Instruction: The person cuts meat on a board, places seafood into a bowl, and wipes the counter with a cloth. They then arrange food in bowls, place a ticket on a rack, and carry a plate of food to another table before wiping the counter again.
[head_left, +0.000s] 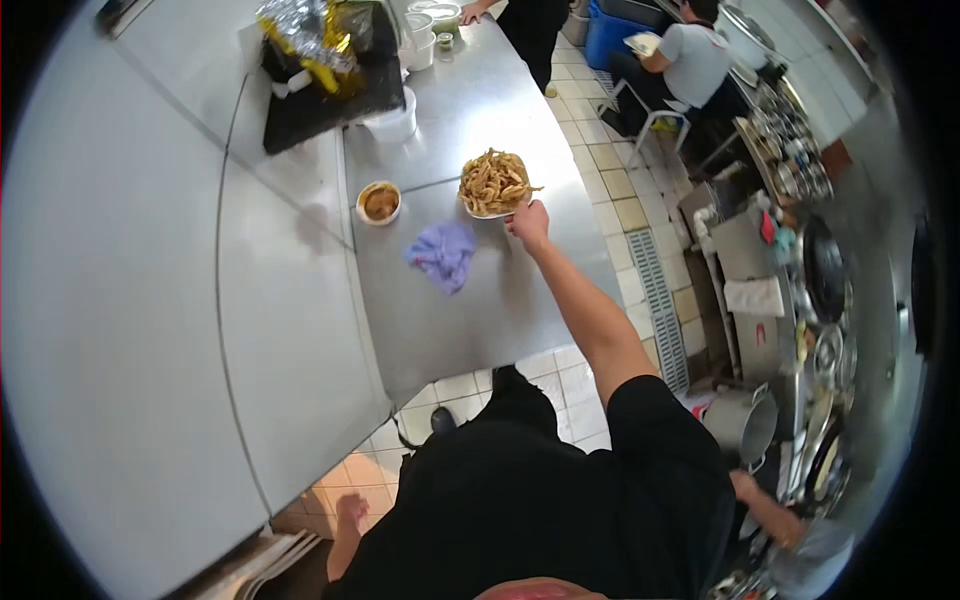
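Observation:
On the steel table (410,345), my right hand (528,224) is closed on the near edge of a white bowl (487,214) heaped with brown fried strips (493,182). To the left of it lies a crumpled purple cloth (443,256). A round tub (380,203) with orange-brown contents stands near the table's left edge. My left hand (352,507) hangs low beside my body, away from the table; its fingers look curled, but they are too small to read clearly.
Clear tubs (395,120) stand by a dark shelf (385,85) holding foil. A person (530,35) is at the far end, another (690,65) sits beyond. At right are a large pot (740,425), a wok (823,270) and a co-worker's arm (775,515).

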